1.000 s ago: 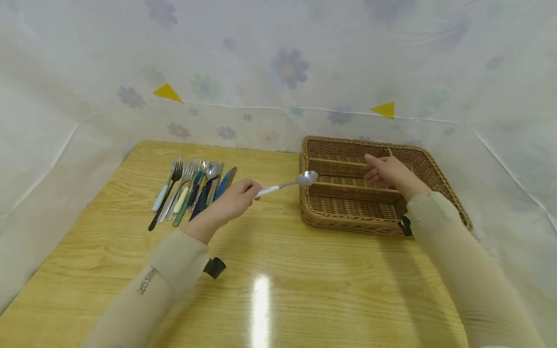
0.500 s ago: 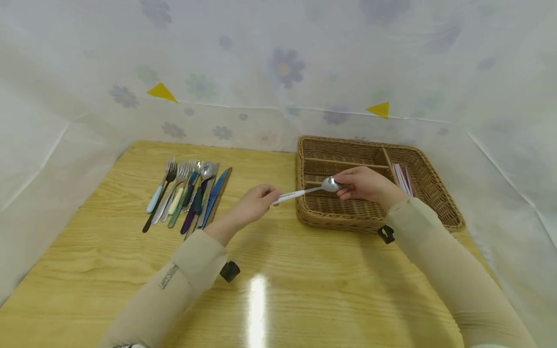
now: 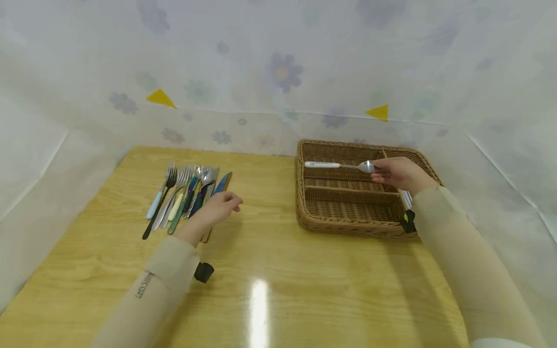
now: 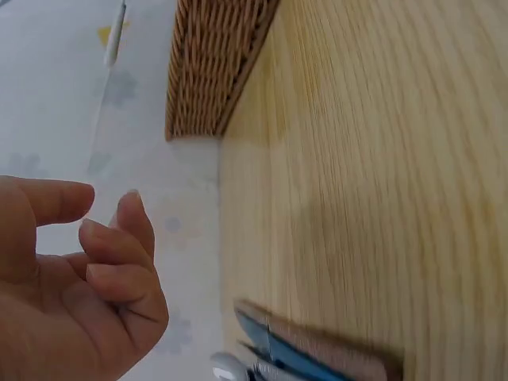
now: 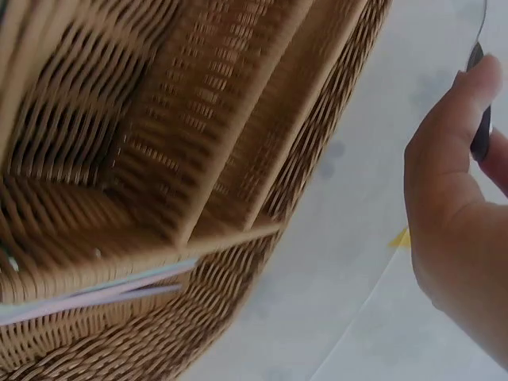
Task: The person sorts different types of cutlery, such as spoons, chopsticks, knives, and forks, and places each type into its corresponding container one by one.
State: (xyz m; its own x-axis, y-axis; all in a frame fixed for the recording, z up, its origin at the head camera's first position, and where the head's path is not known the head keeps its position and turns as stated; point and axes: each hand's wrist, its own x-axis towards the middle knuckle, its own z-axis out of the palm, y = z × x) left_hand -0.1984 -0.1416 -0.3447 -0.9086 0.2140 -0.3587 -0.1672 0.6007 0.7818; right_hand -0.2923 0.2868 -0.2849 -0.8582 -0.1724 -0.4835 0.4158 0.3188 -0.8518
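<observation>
In the head view my right hand point(image 3: 402, 173) pinches a spoon point(image 3: 322, 165) by its metal bowl. The white handle points left, over the divided wicker basket point(image 3: 344, 228). The right wrist view shows thumb and fingers on either side of the spoon bowl point(image 5: 481, 135), above the basket. My left hand point(image 3: 217, 208) holds nothing, its fingers loosely bent, over the right side of the cutlery. Knives point(image 3: 223, 183) lie partly hidden beneath it. Left of them are spoons point(image 3: 208, 175) and several forks point(image 3: 171, 179) with mixed handles.
Thin pale sticks point(image 5: 135, 282) lie in the basket's right-hand compartment. The wooden table point(image 3: 304, 285) ends at a flowered white curtain point(image 3: 243, 72) behind and at both sides. Wooden dividers point(image 3: 348, 189) split the basket into compartments.
The spoon has passed from my left hand to my right. My right hand has carried it right and back over the basket; my left hand has moved back left to the cutlery.
</observation>
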